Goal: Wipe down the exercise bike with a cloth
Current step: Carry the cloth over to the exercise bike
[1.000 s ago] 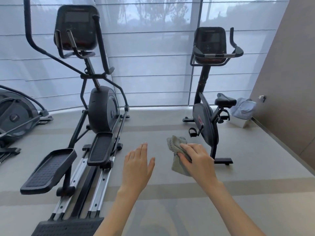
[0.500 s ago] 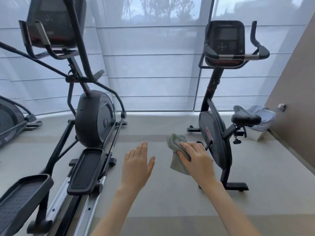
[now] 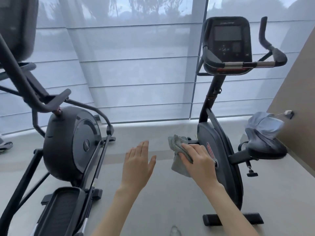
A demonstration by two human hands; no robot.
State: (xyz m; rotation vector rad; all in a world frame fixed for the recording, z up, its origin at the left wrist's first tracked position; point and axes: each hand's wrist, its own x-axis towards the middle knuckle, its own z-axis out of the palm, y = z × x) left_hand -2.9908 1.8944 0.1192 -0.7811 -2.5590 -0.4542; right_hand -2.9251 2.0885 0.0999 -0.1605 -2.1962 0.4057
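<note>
The black exercise bike (image 3: 213, 133) stands at the right, its console (image 3: 227, 41) and handlebars up high and its saddle (image 3: 267, 150) toward the right wall. My right hand (image 3: 199, 160) grips a grey-green cloth (image 3: 178, 147) just in front of the bike's flywheel housing; whether the cloth touches the housing is unclear. My left hand (image 3: 138, 162) hovers in mid-air to the left of the cloth, fingers straight and together, holding nothing.
A black elliptical trainer (image 3: 68, 142) fills the left side, its pedal (image 3: 63, 210) low near my left arm. A bluish cloth bundle (image 3: 264, 126) lies by the brown right wall (image 3: 296, 92). Shaded windows run across the back.
The view has closed in on the exercise bike, which now looms larger at the right. My right hand with the cloth has come level with the bike's housing; the left hand keeps its flat pose.
</note>
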